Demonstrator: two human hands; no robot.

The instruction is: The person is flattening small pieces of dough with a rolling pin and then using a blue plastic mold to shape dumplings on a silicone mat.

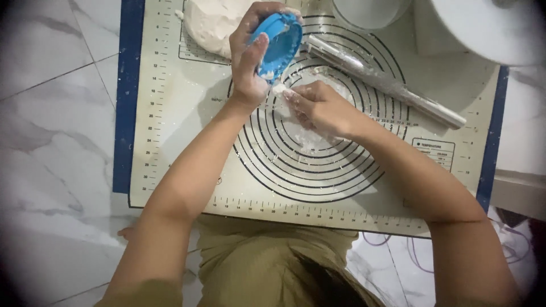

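Note:
My left hand [253, 54] holds a blue round plastic dough press [280, 45] tilted on edge above a baking mat [170, 113]. Bits of white dough cling to the press's lower rim. My right hand [318, 108] sits just below it, fingers floury and pinched on a small piece of white dough [280, 89] at the press's edge. Both hands hover over the mat's black ring markings [296, 170]. A large lump of white dough [210, 25] lies on the mat behind my left hand.
A metal rolling pin [387, 82] lies diagonally on the mat to the right. A white bowl [369, 11] and a large white round container [489, 28] stand at the back right. The mat lies on a marbled white floor [51, 142].

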